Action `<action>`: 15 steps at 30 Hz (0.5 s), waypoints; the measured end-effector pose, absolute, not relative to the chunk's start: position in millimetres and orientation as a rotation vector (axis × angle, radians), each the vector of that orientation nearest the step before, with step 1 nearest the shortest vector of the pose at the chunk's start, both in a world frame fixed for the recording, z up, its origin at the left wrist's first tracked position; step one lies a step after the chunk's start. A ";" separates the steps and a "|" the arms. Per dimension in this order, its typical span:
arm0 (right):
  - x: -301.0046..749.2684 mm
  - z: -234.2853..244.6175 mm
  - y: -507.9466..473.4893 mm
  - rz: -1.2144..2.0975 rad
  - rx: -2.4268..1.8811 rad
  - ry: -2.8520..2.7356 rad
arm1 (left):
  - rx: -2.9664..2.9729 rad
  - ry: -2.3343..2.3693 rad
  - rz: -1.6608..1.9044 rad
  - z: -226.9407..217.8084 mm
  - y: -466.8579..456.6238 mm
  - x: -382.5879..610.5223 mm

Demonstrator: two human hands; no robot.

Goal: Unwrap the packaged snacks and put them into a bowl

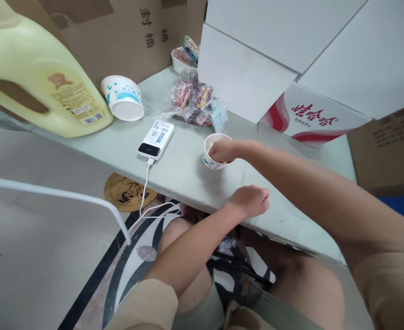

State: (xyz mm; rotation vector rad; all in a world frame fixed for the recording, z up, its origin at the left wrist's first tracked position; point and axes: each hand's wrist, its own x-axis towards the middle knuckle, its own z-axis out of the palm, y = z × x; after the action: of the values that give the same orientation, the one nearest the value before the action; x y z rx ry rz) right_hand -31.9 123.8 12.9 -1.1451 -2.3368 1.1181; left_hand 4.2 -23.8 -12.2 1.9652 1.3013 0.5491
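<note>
A small white paper cup point(213, 163) with blue print is on the pale green tabletop. My right hand point(222, 150) dips over its rim, with curled fingers inside the cup. The fingertips are partly hidden, and I cannot make out what they pinch. A bit of red shows under the hand at the cup's near right side. My left hand point(250, 200) is closed in a fist above the table's front edge, nearer to me than the cup. What the fist holds, if anything, is hidden. Left of the cup lies a white power bank point(156, 140) with a charging cable point(146, 183) plugged in.
Wrapped snacks point(197, 101) in clear plastic lie behind the cup. A larger paper tub point(122, 98) leans on its side beside a yellow jug point(51, 87). White cartons point(250, 68) stand at the back right, before cardboard. A white tube point(68, 195) juts in from the left.
</note>
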 end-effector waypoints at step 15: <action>-27.7 47.8 218.7 -0.145 -0.866 -3.025 | 1.969 1.259 0.420 -0.5 -23.5 6.6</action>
State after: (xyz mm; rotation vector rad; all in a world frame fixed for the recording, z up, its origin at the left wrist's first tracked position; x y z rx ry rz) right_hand -27.7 218.7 47.8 -0.8664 -3.0246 -0.1453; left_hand 6.6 -23.5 -0.5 1.9690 1.2594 0.4203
